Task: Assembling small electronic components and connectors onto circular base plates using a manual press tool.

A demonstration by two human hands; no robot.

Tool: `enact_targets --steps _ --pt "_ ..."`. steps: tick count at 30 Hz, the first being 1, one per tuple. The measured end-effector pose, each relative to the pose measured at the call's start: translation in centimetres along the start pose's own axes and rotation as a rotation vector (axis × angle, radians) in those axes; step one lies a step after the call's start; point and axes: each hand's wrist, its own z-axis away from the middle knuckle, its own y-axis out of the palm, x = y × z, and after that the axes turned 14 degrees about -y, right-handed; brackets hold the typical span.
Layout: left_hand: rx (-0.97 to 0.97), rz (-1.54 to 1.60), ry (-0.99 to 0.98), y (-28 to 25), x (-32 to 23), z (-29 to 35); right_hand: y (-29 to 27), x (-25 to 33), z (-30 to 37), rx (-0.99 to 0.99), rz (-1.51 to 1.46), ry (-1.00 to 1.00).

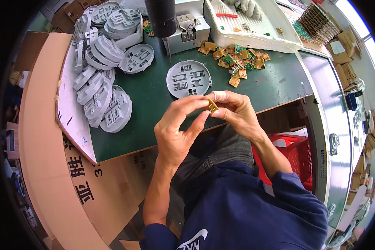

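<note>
A small yellow-brown circuit board is pinched between the fingertips of both hands, near the table's front edge. My left hand grips it from the left with thumb and fingers closed. From the right, my right hand holds it the same way; a pale wrap circles one finger. Just beyond my fingers a round grey plastic housing lies flat on the green table, its slots and metal clips facing up. My hands partly cover its near edge.
A heap of small circuit boards lies at the back right, before a white foam tray holding gloves and a red tool. Stacked grey housings fill the left. A black cylinder hangs beside a metal fixture. Below right sits a red basket.
</note>
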Motion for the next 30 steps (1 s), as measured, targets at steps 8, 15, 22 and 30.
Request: enact_targets --steps 8,15,22,30 --pt "0.035 -0.015 -0.036 -0.5 0.8 0.4 0.2 0.6 -0.2 0.046 0.061 0.036" --pt "0.062 -0.401 -0.074 -2.7 1.0 -3.3 -0.5 3.1 -5.9 0.104 0.859 -0.165" --pt "0.101 -0.604 -0.041 -0.5 4.6 -5.8 -1.8 -0.9 -11.4 0.372 1.244 -0.489" --pt "0.019 -0.560 -0.020 0.1 4.7 -5.2 -1.2 -1.8 -11.7 0.452 1.290 -0.455"
